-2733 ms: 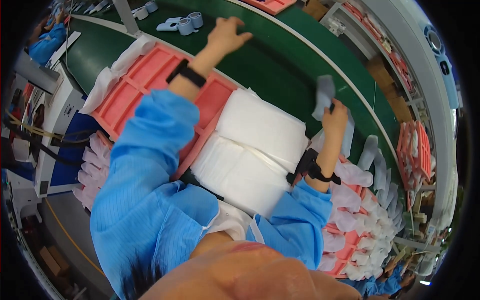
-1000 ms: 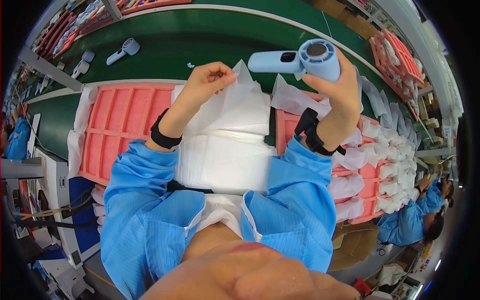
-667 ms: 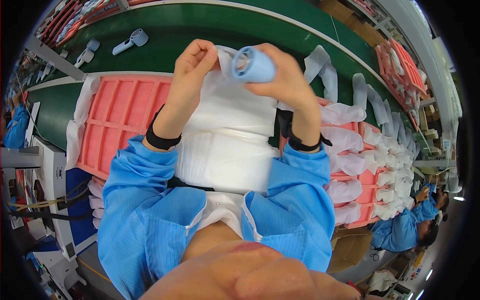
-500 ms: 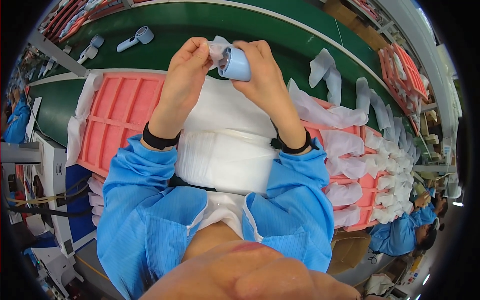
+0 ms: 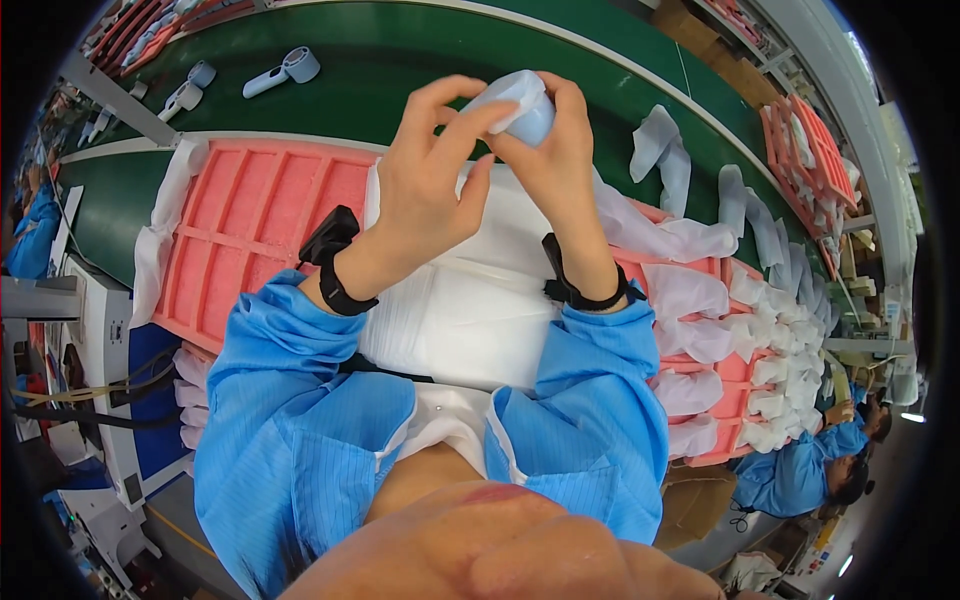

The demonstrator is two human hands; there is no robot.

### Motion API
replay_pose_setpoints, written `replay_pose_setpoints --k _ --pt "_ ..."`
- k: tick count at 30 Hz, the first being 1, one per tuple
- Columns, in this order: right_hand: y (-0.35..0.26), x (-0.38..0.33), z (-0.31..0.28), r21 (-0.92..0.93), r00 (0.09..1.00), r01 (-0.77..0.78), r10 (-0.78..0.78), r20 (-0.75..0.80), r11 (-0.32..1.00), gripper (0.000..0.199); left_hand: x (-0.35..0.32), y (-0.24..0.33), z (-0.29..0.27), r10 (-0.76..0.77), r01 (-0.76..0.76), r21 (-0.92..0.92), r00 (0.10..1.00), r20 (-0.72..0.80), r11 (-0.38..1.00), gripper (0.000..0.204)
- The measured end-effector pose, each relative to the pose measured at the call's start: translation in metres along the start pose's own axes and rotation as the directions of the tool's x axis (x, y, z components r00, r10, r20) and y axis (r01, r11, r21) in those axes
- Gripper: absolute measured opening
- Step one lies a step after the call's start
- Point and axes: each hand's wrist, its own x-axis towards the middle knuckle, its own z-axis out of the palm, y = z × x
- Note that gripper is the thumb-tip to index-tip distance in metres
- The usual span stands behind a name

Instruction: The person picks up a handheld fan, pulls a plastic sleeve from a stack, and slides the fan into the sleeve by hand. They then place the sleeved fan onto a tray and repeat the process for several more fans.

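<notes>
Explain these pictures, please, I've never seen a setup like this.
No machine here: these are a person's bare hands. Every picture comes from one wide fisheye camera on that person's head, looking down. The right hand holds a pale-blue device partly covered by thin white wrapping; the left hand touches that wrapping with its fingers. Below the hands lies a stack of white sheets or sleeves. A pink compartment tray sits to its left, and white-wrapped items lie on pink trays to its right. Another pale-blue device lies unwrapped on the green surface.

No legible texts, labels, brands, numbers or signs on anything in view
</notes>
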Motion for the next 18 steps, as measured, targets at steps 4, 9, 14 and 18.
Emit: replay_pose_setpoints --k 4,9,14,18 --pt "-0.011 -0.004 0.002 0.306 0.964 -0.258 0.223 0.145 0.916 0.059 0.007 -0.006 -0.005 -0.135 0.135 0.022 0.991 0.014 0.991 0.052" --pt "-0.017 0.003 -0.016 0.676 0.94 -0.289 0.066 0.335 0.678 0.057 0.014 -0.013 -0.027 -0.219 0.237 -0.405 0.971 0.093 0.883 0.049" --pt "0.0 -0.004 -0.009 0.367 0.892 -0.115 -0.067 0.448 0.923 0.052 0.016 -0.017 -0.034 -0.138 0.23 -0.658 0.972 0.189 0.717 0.039" --pt "0.006 -0.002 -0.007 0.032 0.945 -0.107 0.092 0.313 0.994 0.047 0.014 -0.024 -0.033 -0.211 0.212 -0.019 0.957 -0.201 0.977 0.037"
